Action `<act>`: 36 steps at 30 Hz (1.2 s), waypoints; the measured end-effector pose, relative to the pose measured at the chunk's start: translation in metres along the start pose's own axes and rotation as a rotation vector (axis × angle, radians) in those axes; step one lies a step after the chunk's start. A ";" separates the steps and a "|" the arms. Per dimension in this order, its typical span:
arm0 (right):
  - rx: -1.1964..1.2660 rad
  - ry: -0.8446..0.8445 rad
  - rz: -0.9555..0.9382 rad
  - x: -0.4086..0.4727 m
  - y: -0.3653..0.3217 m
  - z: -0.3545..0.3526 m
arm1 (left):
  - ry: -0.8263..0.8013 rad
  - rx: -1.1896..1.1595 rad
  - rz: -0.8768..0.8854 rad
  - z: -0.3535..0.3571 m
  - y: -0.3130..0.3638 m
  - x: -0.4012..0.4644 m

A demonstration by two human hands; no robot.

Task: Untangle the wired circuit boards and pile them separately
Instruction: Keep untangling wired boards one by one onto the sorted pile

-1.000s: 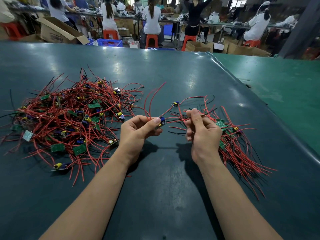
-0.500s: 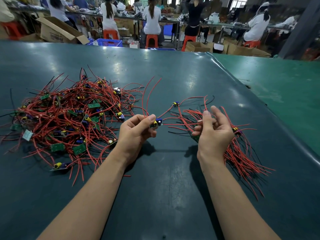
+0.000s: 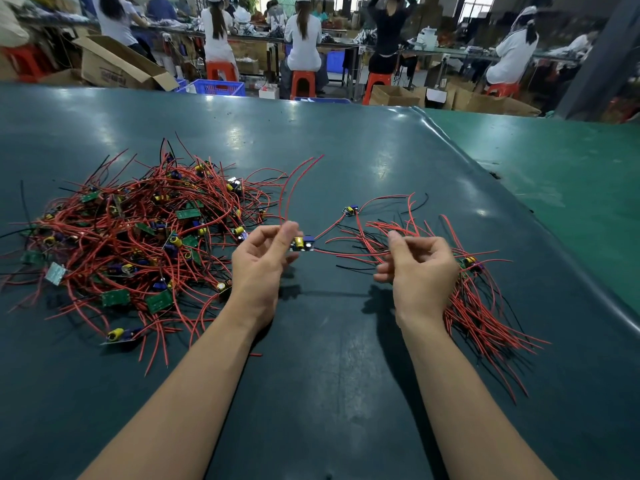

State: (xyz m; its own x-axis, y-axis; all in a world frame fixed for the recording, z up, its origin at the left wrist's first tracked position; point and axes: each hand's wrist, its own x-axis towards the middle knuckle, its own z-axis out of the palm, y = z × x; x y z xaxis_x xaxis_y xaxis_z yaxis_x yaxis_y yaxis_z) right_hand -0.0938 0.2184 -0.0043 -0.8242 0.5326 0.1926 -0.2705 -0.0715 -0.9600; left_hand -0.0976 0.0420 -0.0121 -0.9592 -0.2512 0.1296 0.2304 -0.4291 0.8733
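A: What's the step in hand, as you read it?

B: Freeing one circuit board (image 3: 302, 244) from the rest, I judge. The left hand (image 3: 263, 258) pinches it between thumb and fingers, with two of its red wires (image 3: 294, 188) arcing up and away above the hand.

A: And the right hand (image 3: 417, 268)?

B: Its fingers are curled around red wires at the near edge of the sorted pile (image 3: 481, 306). Which wire it actually pinches, I can't tell.

A: How should it be done well?

B: Keep the board steady and draw the wires out along their length, slowly, so nothing snags or strains at the solder joints. Then lay it with its wires running the same way as its neighbours.

A: Where is the board relative to the grip?

B: It sticks out to the right of the left fingertips, between the two hands, above the dark green table (image 3: 346, 375). The tangled heap (image 3: 138, 237) lies to the left, and a lone board (image 3: 350, 210) lies just beyond.
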 end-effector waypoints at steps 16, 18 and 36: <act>-0.046 -0.642 0.086 -0.030 -0.003 0.014 | -0.387 0.381 -0.139 0.021 0.000 -0.032; 0.004 -0.632 0.133 -0.028 -0.003 0.012 | -0.462 0.349 -0.166 0.022 -0.003 -0.035; 0.214 -0.652 0.478 -0.020 -0.006 0.013 | -0.457 0.117 -0.373 0.015 0.006 -0.023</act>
State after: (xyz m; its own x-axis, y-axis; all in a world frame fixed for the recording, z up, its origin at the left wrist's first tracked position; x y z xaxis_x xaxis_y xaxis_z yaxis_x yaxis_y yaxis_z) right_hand -0.0824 0.1977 -0.0001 -0.9790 -0.1860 -0.0837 0.1471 -0.3596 -0.9214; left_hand -0.0770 0.0580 -0.0025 -0.9512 0.3073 -0.0295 -0.1300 -0.3120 0.9411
